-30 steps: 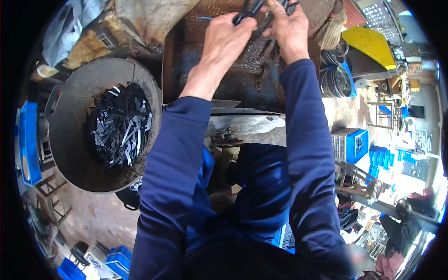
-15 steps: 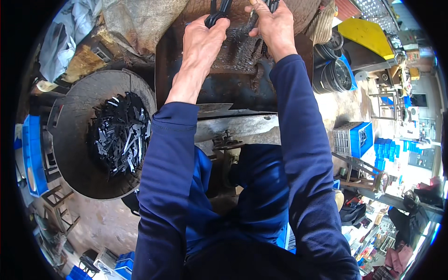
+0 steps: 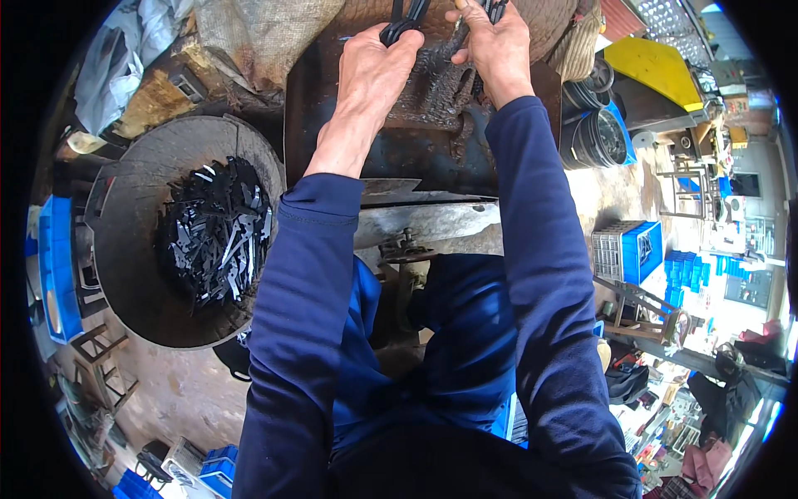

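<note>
At the top of the view my left hand (image 3: 370,75) is closed on several thin black metal strips (image 3: 403,27), which stick up past the picture's edge. Just to its right, my right hand (image 3: 501,54) grips a similar black metal piece (image 3: 497,10), with thumb and fingers pressed together; its upper part is cut off. Both hands are over a dark, wet, dirt-caked metal tray (image 3: 324,104). A heap of loose black metal strips (image 3: 220,229) lies in a large round tub (image 3: 125,274) to the left of my left forearm.
Burlap cloth (image 3: 253,37) hangs at the far left of the tray. Black buckets (image 3: 600,137) and a yellow panel (image 3: 652,71) are at the right. A grey and blue crate (image 3: 619,249) stands farther right, with a blue bin (image 3: 58,270) beyond the tub.
My left hand has shifted slightly to the right, closer to my right hand. The right hand has moved only a little, and both grips are the same.
</note>
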`<state>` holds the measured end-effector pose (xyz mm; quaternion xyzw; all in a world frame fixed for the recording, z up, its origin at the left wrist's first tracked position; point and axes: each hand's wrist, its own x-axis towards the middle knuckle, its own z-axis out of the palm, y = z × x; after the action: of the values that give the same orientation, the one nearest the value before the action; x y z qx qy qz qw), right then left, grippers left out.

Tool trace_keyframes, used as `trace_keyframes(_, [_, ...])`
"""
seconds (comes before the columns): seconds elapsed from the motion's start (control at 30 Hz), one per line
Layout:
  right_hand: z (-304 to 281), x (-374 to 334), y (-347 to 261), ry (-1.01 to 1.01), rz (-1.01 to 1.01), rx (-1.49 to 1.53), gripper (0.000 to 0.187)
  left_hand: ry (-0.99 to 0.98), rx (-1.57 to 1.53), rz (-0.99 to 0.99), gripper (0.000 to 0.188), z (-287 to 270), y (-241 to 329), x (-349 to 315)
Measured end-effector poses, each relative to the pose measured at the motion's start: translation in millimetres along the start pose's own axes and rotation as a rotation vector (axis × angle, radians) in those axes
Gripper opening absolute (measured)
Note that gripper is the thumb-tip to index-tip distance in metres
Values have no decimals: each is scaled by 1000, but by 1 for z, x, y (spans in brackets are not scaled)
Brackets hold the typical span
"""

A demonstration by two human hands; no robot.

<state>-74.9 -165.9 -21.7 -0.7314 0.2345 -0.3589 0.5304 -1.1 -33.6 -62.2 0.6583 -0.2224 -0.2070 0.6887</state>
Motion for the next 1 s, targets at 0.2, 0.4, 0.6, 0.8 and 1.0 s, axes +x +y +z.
trace_keyframes(0.2, [9, -3, 0, -18, 5, -8, 19, 34, 55, 32, 30, -14, 0, -1])
trace_keyframes(0.4, [-1, 17, 37, 29, -75, -100, 23, 92, 101, 128, 45, -15, 4, -2])
trace_keyframes(0.6, [0, 0, 1, 35, 9, -38, 26, 42, 160, 155, 52, -22, 29, -16])
trace_keyframes(0.8, [-17, -39, -17, -2, 106, 29, 28, 27, 225, 126, 40, -29, 38, -23])
trace_keyframes(1.0, [-59, -124, -42, -315, 258, 20, 23, -54, 268, 91, 27, -40, 30, -22])
